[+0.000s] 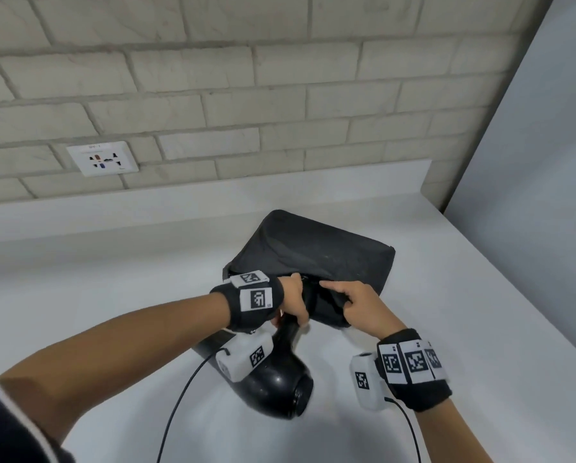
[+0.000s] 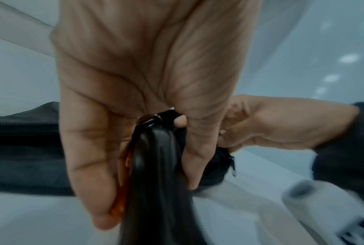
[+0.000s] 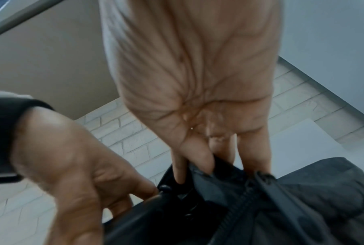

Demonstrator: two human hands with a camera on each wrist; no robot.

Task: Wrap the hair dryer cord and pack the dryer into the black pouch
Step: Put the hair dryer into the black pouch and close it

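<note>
White counter (image 1: pixel 112 279), black pouch (image 1: pixel 330 248) lying on it, near back wall.

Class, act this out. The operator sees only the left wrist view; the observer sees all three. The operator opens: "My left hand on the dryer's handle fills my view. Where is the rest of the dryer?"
Observer: In the head view, the hair dryer's barrel is wholly outside the black pouch, on the side nearest the person. Only the handle's end reaches the pouch mouth.
Operator: Which way does the pouch lie?
Observer: It lies on the white counter, mouth towards the person and closed end towards the brick wall.
Operator: Where exactly does the right hand hold?
Observer: In the right wrist view, the right hand pinches the mouth's edge beside the zipper.
</note>
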